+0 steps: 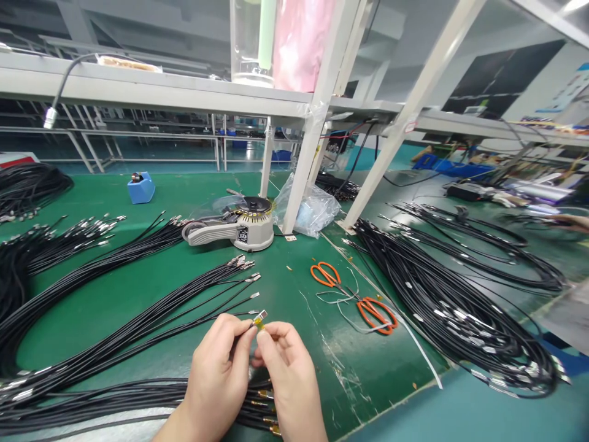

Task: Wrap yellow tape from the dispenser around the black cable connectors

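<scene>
Between thumb and forefinger, my left hand [217, 371] pinches a black cable just behind its silver connector [262, 315]. A small piece of yellow tape [258, 321] sits at the connector's base. My right hand [292, 371] is closed, its thumb and forefinger pressed on that tape; its other fingers curl inward. Below both hands lies a bundle of black cables [147, 393], several of whose ends carry yellow tape. To the left, more cables [184, 294] lie with bare silver connectors pointing toward the hands.
A round tape dispenser [253, 236] with yellow strips stands ahead. Two orange-handled scissors [326, 274] lie right of my hands. A large cable coil [442, 307] rests farther right. Behind are a blue tape holder [141, 189], a plastic bag [317, 212] and white shelf posts [301, 166].
</scene>
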Available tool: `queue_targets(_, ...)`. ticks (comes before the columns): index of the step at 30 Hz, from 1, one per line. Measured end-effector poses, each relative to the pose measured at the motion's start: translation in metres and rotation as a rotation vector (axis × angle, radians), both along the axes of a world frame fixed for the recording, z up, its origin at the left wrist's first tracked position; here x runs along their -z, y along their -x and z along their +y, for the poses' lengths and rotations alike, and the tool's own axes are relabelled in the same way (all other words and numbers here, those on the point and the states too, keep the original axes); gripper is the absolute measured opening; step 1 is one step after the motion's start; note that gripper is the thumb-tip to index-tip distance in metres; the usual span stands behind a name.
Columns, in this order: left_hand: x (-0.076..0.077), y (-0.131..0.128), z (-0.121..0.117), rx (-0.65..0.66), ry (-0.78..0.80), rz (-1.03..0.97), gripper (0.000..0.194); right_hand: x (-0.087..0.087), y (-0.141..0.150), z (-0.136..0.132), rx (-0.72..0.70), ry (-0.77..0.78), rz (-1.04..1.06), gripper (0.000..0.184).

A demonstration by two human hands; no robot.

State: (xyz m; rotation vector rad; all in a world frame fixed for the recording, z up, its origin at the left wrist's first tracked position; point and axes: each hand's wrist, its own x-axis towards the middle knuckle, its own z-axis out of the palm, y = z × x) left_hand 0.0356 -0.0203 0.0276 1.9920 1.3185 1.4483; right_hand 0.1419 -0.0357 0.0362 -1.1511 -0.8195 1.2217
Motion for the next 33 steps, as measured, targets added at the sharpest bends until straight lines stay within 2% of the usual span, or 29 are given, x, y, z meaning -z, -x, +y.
queue_targets(7,-0.004,0.002,-0.002,-0.006,0.131,-0.058,0.015,0.004,0.002,0.001,0.053,-0.03,-0.051,0.028)
queue_targets(12,-0.008,0.0,-0.002,0.0,0.358,-0.161,0.024,0.006,0.001,0.002,0.044,-0.054,-0.089,0.027)
queue_targets(16,-0.011,-0.002,-0.003,0.017,0.556,-0.309,0.029,0.0,0.0,0.003,0.031,-0.033,-0.126,0.026)
queue_targets(20,-0.012,-0.003,-0.002,0.068,0.686,-0.468,0.032,-0.001,0.0,0.004,0.032,-0.041,-0.173,0.022)
queue_targets(26,-0.008,-0.002,0.0,0.137,0.743,-0.579,0.032,0.001,-0.001,0.004,0.018,-0.071,-0.221,0.017)
queue_targets(33,-0.013,-0.003,0.001,0.158,0.789,-0.654,0.038,0.006,-0.001,0.008,0.005,-0.102,-0.247,0.017)
